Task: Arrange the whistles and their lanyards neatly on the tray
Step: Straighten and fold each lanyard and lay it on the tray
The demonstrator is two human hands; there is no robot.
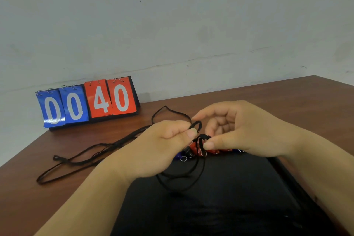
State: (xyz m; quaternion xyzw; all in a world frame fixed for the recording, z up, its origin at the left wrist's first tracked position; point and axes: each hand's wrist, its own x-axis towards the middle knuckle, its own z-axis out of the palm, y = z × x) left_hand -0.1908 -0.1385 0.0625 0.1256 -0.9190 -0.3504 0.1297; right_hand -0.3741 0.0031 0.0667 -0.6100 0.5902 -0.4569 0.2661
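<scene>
A black tray [239, 188] lies in front of me on the brown table. Along its far edge sit several whistles, red ones [214, 151] and a blue one [179, 156], partly hidden by my hands. My left hand [162, 145] pinches a black lanyard cord [197, 125] between thumb and forefinger. My right hand [239, 130] pinches the same cord's coils [201, 140] just above the red whistles. A loop of this cord [182, 178] hangs down onto the tray.
More black lanyards [80, 161] lie tangled on the table to the left of the tray, one loop [168, 113] reaching behind my hands. A flip scoreboard [88, 101] reading 00 40 stands at the back left against the wall.
</scene>
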